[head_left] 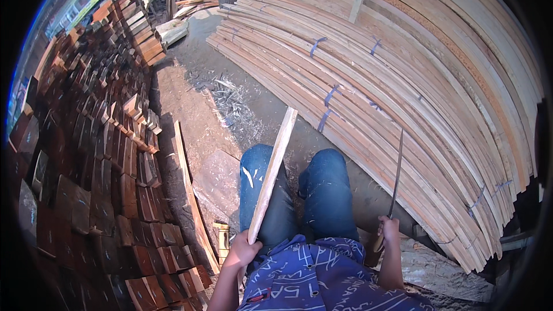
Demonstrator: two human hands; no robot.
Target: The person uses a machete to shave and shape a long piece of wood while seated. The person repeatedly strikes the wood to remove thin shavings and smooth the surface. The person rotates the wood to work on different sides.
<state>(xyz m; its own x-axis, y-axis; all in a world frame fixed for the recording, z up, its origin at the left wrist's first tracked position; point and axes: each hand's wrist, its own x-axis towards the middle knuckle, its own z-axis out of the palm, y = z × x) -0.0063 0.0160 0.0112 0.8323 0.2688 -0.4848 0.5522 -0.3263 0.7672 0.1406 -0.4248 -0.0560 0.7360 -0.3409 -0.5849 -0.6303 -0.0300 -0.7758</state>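
In the head view, the left hand [246,249] is closed tight around the near end of a pale wooden stick [274,173]. The stick is over the person's left leg [256,194]. It slants up, and its far end points away and a little to the right.

The right hand [389,229] is wrapped around the handle of a long, thin blade [397,175]. The blade points far ahead, to the right of the right leg [327,187], and it is apart from the stick. In this view it crosses in front of some long wooden strips [357,129]. The strips lie in bundles on the right, with blue ties [324,120] around them. Wide boards [461,29] are behind them, on the far right.

On the left is a big pile of brown wood blocks [124,190]. Another thin stick [190,190] lies on the ground [173,86] between the pile and the left leg. Little wood curls [236,101] are on the ground farther away, and a few bits sit on the left knee.
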